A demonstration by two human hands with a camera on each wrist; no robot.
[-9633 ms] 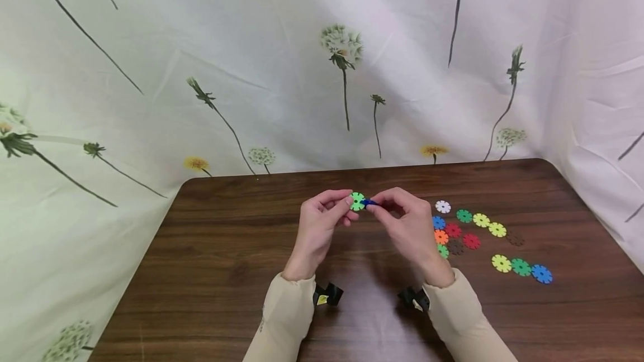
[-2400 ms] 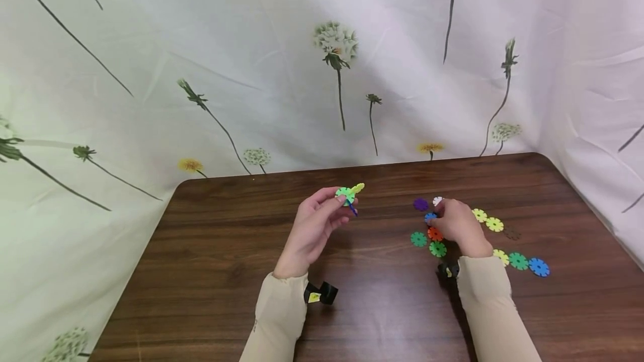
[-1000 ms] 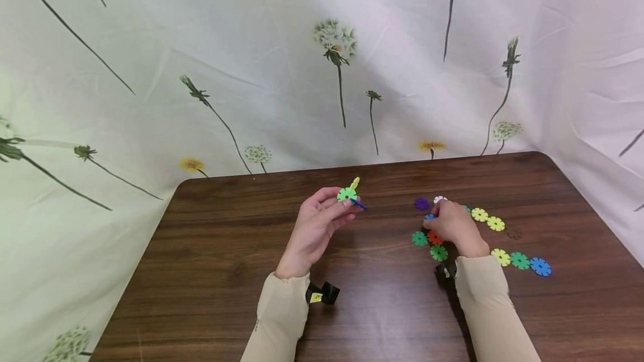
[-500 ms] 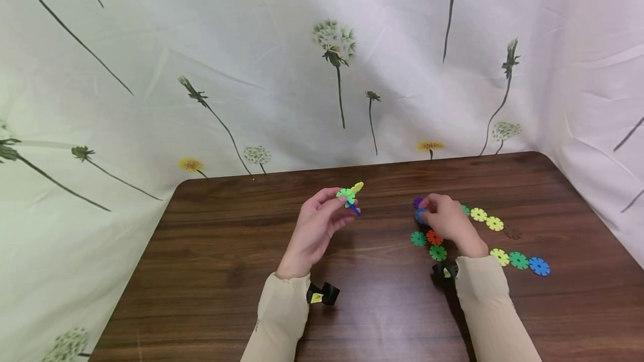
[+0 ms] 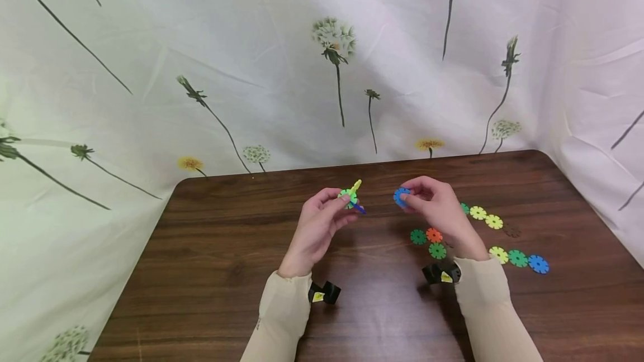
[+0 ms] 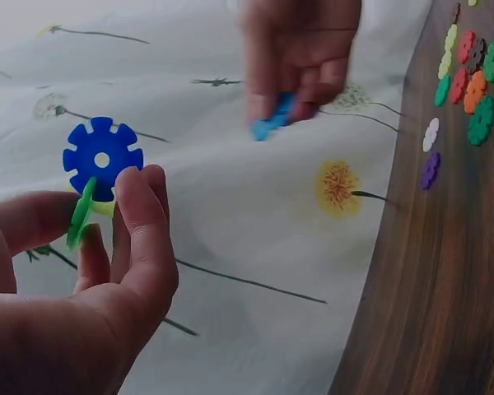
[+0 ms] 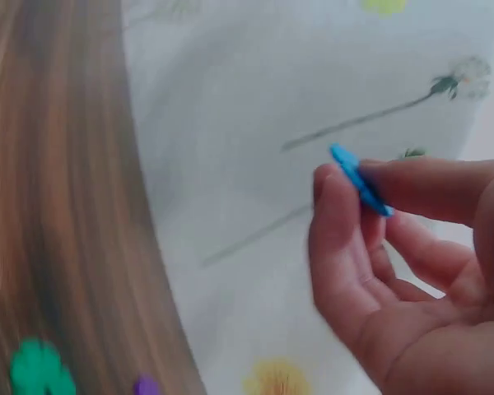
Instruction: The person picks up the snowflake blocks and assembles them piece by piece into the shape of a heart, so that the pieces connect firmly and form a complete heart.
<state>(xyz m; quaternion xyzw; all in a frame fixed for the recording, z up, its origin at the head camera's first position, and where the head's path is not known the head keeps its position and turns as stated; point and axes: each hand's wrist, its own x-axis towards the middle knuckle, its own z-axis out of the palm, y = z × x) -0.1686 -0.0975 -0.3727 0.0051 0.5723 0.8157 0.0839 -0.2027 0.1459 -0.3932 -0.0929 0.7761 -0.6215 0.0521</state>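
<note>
My left hand [image 5: 314, 233] pinches a bright green notched plastic disc [image 5: 346, 194] between thumb and fingers, above the table. A dark blue disc [image 6: 81, 156] and a yellow disc [image 5: 355, 186] are slotted into its edge at angles, forming one joined piece. To the right, my right hand [image 5: 443, 211] pinches a single lighter blue disc [image 5: 399, 199] between thumb and fingertips. In the right wrist view this lighter blue disc [image 7: 358, 179] is seen nearly edge-on. A gap separates it from the joined piece.
Loose notched discs lie at the right of the brown wooden table [image 5: 216, 272]: green [image 5: 417, 237], orange [image 5: 434, 235], yellow [image 5: 498, 255] and blue [image 5: 539, 264] among them. White [image 6: 431, 134] and purple [image 6: 430, 170] discs show in the left wrist view. A flower-printed cloth [image 5: 282, 71] hangs behind.
My right hand has lifted the lighter blue disc off the table and carried it left and up, nearer my left hand. Compared with 9.6 seconds ago, the held piece includes a yellow disc.
</note>
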